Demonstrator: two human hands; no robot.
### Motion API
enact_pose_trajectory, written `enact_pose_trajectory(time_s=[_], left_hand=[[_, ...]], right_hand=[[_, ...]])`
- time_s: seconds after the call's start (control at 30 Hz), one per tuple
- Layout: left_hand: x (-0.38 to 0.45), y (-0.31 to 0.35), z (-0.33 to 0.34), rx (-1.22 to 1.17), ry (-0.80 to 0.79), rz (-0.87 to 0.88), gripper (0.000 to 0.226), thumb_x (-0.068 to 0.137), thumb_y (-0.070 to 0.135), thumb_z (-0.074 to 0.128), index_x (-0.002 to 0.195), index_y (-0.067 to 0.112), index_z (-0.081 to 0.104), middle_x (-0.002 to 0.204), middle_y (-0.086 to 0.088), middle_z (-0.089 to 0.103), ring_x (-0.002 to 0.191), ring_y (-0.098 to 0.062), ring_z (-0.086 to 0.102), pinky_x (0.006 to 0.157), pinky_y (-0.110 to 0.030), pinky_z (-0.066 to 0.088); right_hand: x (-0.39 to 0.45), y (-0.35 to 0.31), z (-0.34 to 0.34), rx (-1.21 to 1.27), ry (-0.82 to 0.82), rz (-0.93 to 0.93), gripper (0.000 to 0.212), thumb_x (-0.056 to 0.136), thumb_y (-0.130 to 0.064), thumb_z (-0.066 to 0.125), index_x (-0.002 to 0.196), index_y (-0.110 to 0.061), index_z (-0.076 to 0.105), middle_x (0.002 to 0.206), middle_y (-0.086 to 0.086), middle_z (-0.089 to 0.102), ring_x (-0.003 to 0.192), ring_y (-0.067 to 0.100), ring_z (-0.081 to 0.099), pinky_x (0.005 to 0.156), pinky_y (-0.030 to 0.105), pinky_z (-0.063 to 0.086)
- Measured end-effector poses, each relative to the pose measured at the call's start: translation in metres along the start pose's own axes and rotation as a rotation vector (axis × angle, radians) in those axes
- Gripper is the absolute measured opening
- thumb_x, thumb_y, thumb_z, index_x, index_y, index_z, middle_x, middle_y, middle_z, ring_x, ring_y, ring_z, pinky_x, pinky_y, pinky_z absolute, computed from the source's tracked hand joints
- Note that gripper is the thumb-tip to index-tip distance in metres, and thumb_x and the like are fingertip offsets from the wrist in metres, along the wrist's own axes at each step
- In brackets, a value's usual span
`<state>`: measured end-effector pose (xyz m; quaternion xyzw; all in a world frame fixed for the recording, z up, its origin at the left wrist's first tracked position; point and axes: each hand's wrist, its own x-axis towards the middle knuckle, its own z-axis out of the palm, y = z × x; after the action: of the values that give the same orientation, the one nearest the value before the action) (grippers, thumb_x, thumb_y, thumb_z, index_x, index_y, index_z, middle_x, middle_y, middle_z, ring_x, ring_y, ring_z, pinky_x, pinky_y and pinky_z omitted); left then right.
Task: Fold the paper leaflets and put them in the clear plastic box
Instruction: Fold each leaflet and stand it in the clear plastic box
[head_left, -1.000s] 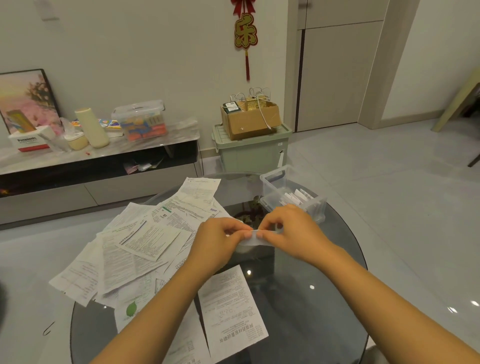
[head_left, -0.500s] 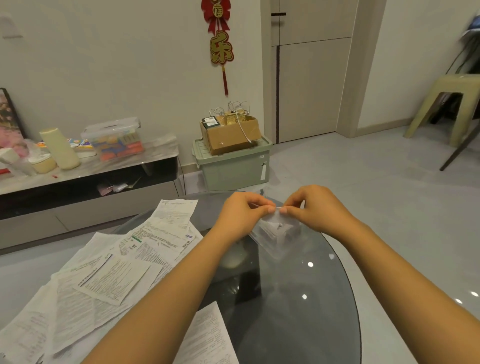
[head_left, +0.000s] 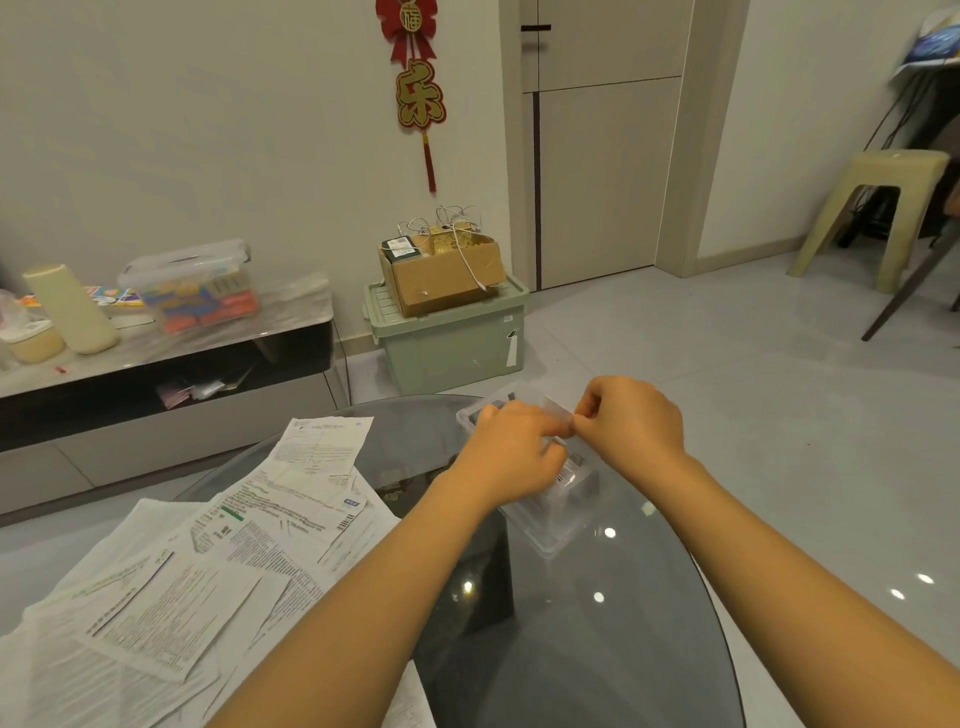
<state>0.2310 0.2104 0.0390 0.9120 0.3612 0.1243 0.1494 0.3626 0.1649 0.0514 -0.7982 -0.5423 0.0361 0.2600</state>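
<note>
The clear plastic box (head_left: 553, 525) stands on the round dark glass table (head_left: 597, 639), right of centre, with folded paper showing inside it. Both hands hover directly over the box. My right hand (head_left: 631, 423) pinches a small folded leaflet (head_left: 556, 410) at its right end. My left hand (head_left: 511, 452) is curled over the box, its fingertips at the leaflet's left end; motion blur hides the exact hold. A spread of unfolded printed leaflets (head_left: 218, 551) covers the table's left part.
Beyond the table, a green storage bin (head_left: 452, 338) carries a cardboard box (head_left: 441, 275). A low TV cabinet (head_left: 156, 374) along the left wall holds a lidded container and jars. A beige plastic stool (head_left: 878, 208) stands at the far right on the tiled floor.
Both hands moved forward with the small folded leaflet, from in front of the box to right above it. The camera swung right, bringing the stool into sight.
</note>
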Motion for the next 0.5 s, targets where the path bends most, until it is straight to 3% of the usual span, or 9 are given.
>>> enact_pose_trajectory(time_s=[0.13,0.37,0.5], left_hand=[[0.002,0.000,0.005,0.210,-0.095,0.031,0.062,0.079,0.037,0.016,0.123,0.028,0.058,0.123,-0.003,0.049,0.112,-0.020,0.037,0.099,-0.038,0.023],[0.003,-0.003,0.008,0.240,-0.092,0.019,0.065,0.077,0.040,0.013,0.115,0.023,0.063,0.117,-0.005,0.048,0.109,-0.021,0.036,0.097,-0.038,0.025],[0.001,-0.002,0.006,0.219,-0.082,0.019,0.065,0.077,0.039,0.014,0.122,0.025,0.059,0.121,-0.004,0.049,0.111,-0.020,0.037,0.100,-0.039,0.025]], right_hand=[[0.001,-0.003,0.003,-0.189,0.023,-0.029,0.010,0.084,-0.017,0.056,0.086,-0.019,0.065,0.091,-0.001,0.066,0.082,0.022,0.061,0.062,0.025,0.034],[0.002,-0.016,0.005,-0.452,-0.007,-0.127,0.011,0.086,-0.013,0.057,0.093,-0.017,0.064,0.100,0.002,0.057,0.073,0.019,0.044,0.051,0.023,0.024],[0.003,-0.013,0.002,-0.472,0.036,-0.111,0.014,0.086,-0.012,0.056,0.092,-0.018,0.066,0.095,0.000,0.062,0.070,0.018,0.046,0.048,0.022,0.020]])
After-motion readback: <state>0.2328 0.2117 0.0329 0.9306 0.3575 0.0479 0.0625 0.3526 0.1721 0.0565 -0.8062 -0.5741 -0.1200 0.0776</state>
